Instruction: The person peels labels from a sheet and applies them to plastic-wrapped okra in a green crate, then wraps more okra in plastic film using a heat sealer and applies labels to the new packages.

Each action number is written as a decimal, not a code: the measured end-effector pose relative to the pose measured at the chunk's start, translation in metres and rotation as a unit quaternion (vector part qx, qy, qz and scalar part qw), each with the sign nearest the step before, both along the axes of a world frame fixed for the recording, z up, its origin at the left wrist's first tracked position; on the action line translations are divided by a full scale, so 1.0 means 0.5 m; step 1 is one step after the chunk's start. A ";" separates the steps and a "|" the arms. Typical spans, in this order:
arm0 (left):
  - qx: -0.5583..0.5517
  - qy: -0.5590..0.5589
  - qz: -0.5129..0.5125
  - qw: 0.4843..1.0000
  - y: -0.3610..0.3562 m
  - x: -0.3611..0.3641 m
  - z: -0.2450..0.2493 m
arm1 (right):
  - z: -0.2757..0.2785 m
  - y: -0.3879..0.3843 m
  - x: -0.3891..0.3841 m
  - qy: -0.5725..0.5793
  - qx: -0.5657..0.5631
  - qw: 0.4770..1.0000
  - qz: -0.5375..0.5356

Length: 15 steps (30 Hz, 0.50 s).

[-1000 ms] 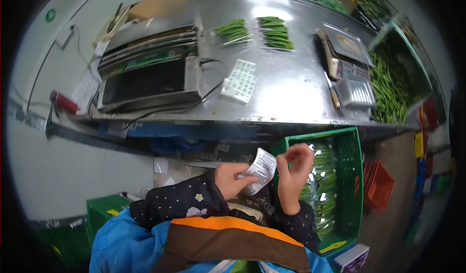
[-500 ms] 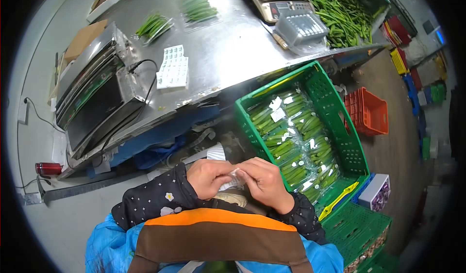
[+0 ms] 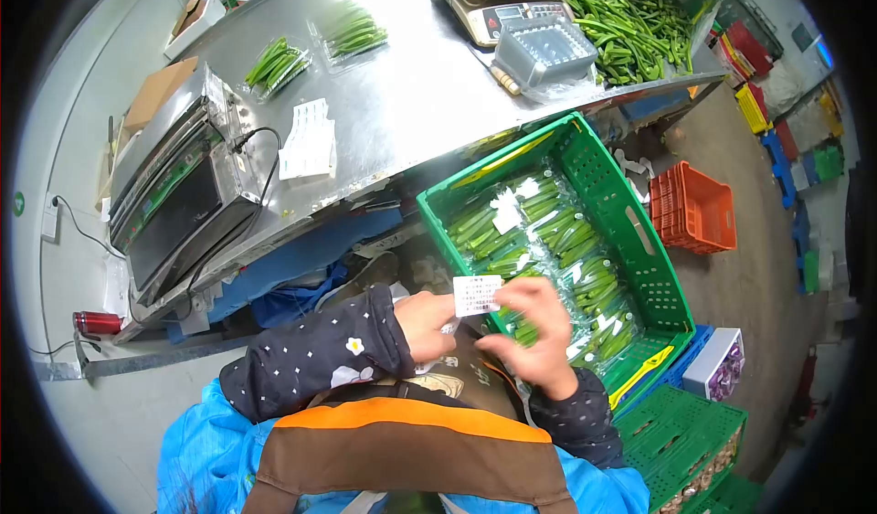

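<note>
Both my hands are close to my chest, over the near corner of a green crate (image 3: 639, 231) packed with wrapped packs of okra (image 3: 548, 240). My right hand (image 3: 537, 339) pinches a small white printed label (image 3: 477, 295) by its right edge. My left hand (image 3: 426, 322) is closed on a crumpled white paper strip (image 3: 422, 364), and its fingertips touch the label's left edge. The label is held flat, just above the okra packs.
A steel table (image 3: 429, 103) carries a sealing machine (image 3: 183, 194), a label sheet (image 3: 306, 139), two okra trays (image 3: 274, 62), a scale (image 3: 498, 7) and loose okra (image 3: 630, 11). An orange crate (image 3: 694, 208), a lower green crate (image 3: 676, 423) and a small purple box (image 3: 717, 363) stand on the right.
My hands were pressed together on the paper strip; now they have parted, with a single label between them. My view has shifted slightly toward the crate.
</note>
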<state>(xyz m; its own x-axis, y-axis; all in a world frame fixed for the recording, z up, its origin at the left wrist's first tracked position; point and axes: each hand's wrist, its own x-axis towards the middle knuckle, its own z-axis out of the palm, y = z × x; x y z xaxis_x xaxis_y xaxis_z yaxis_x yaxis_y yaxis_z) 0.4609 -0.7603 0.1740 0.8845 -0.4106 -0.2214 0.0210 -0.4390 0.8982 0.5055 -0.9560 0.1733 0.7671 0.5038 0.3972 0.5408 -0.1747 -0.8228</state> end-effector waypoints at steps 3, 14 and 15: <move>0.046 -0.002 -0.032 0.998 -0.015 0.003 0.016 | 0.003 -0.020 0.035 0.365 0.135 0.915 -0.103; 0.044 0.003 -0.016 0.999 0.003 0.008 0.024 | -0.144 -0.185 0.230 0.245 -0.049 0.966 -0.062; 0.032 0.036 0.025 0.999 0.012 0.004 0.024 | -0.205 -0.211 0.256 0.213 -0.148 0.964 -0.054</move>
